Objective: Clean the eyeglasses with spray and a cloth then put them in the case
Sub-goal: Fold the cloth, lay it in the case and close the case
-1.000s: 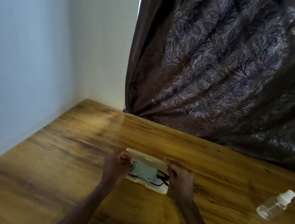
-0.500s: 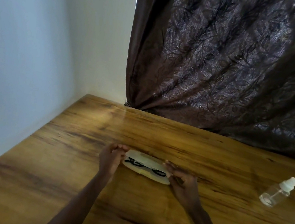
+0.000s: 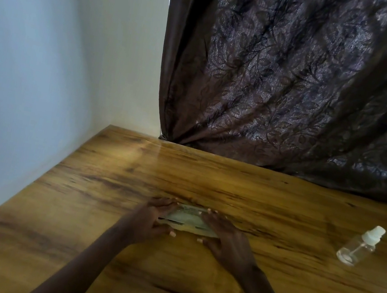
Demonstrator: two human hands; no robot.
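Both hands have come down flat onto the case (image 3: 187,219), whose lid, open a second ago, now looks shut, though blur makes that uncertain. Well off to the right lies a spray bottle (image 3: 358,246) on the wooden table (image 3: 279,213); a dark curtain (image 3: 301,87) hangs behind. Left hand (image 3: 152,219) and right hand (image 3: 225,237) press the case's two ends, fingers spread, case between them.

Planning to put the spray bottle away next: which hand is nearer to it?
Right. The right hand rests on the case, on the spray bottle side; the left hand holds the case's far end.
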